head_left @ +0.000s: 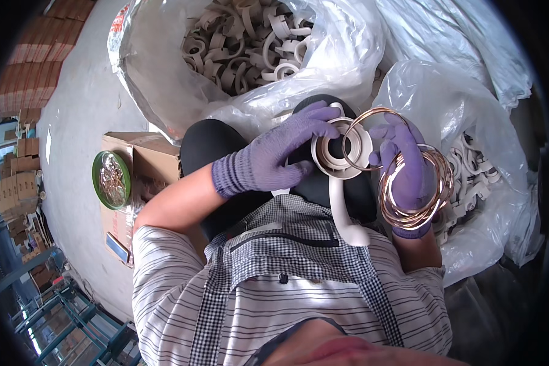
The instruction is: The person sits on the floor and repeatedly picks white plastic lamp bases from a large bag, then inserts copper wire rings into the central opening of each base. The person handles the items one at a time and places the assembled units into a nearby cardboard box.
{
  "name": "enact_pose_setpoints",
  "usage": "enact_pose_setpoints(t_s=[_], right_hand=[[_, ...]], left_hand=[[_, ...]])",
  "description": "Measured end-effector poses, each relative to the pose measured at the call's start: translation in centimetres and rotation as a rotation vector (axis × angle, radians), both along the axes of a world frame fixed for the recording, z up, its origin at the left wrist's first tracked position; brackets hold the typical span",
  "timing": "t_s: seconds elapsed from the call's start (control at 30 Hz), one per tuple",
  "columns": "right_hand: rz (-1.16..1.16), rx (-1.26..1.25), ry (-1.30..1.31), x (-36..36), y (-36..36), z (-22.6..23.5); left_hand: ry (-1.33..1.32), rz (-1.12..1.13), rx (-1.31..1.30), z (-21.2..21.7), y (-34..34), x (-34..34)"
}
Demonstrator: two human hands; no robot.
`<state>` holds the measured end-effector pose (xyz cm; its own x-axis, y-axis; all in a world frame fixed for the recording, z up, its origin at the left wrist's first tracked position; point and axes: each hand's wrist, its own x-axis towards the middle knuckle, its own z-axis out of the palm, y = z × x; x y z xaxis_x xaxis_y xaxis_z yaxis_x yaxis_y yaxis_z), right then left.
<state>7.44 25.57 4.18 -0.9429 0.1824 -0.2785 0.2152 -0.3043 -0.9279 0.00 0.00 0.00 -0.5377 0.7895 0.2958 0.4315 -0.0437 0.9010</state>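
We hold white part point(340, 173) over lap, left hand point(274, 149) fingers curled on its left rim, handle point(337, 204) pointing toward apron point(287, 250). Right hand point(412, 174) fingers narrow, pinching single copper ring point(378, 109) that overlaps part's right rim; coil point(436, 204) of more rings sits round same hand. Risks, we judge: loose coil may snag part or slide off if wrist tips; uneven left grip may let part twist. Green dish point(127, 177) at left edge of carton point(155, 161) could spill if bumped.

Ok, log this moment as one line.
left hand: holding white part | right hand: holding coppery ring, ring bundle around same hand | nearby: bag with beige parts; green-rimmed dish on carton
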Motion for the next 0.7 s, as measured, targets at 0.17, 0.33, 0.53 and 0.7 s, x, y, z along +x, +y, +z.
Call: enact_pose_setpoints(t_s=[0.17,0.33,0.53,0.7], right_hand=[[0.067,0.097,0.085,0.1,-1.8,1.2],[0.203,0.228,0.184,0.2,-2.1,1.5],[0.244,0.021,0.109,0.2,-0.9,0.3],[0.260,-0.300,0.077,0.1,-0.6,0.6]], left_hand=[[-0.249,0.366,0.018,2.5,1.8,3.4],[-0.265,0.603,0.021,2.2,3.7,3.9],[0.177,0.695,-0.064,2.3,3.2,3.4],[-0.018,0.678,0.015,1.9,3.1,2.9]])
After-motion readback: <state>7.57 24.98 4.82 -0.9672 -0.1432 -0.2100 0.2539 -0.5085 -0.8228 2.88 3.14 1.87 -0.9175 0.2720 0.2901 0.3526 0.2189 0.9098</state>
